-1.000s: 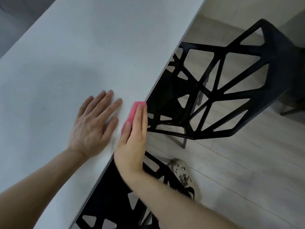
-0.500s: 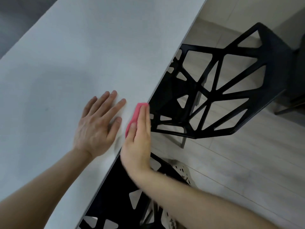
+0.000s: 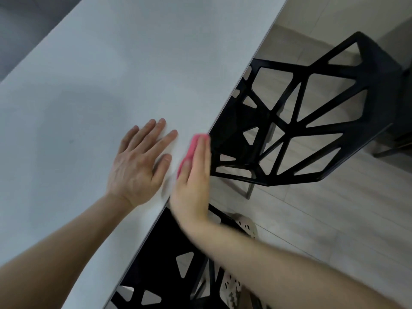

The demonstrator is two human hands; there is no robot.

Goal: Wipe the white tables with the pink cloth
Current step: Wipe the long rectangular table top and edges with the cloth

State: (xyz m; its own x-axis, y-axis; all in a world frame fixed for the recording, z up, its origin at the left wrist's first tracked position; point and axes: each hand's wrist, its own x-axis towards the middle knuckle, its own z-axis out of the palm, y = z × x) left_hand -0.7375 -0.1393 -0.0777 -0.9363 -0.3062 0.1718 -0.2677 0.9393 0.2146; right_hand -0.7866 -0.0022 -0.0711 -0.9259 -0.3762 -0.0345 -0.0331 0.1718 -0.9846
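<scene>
The white table [image 3: 111, 74] fills the left and centre of the head view. My left hand [image 3: 138, 161] lies flat on it, fingers spread and straight, close to the right edge. The pink cloth [image 3: 193, 144] sits folded over that edge. My right hand [image 3: 194, 175] holds it there, straight fingers against the table's side and the thumb on the cloth's top. Most of the cloth is hidden behind my fingers. My right forearm is blurred.
A black chair [image 3: 312, 121] with triangular cut-outs stands tucked against the table's right edge, just past the cloth. A second black chair [image 3: 174, 264] is under my right arm. Pale floor [image 3: 334, 219] and a light perforated shoe [image 3: 245, 226] show below.
My right hand has slid the pink cloth a little farther along the table's edge, away from me. My left hand stays flat on the table.
</scene>
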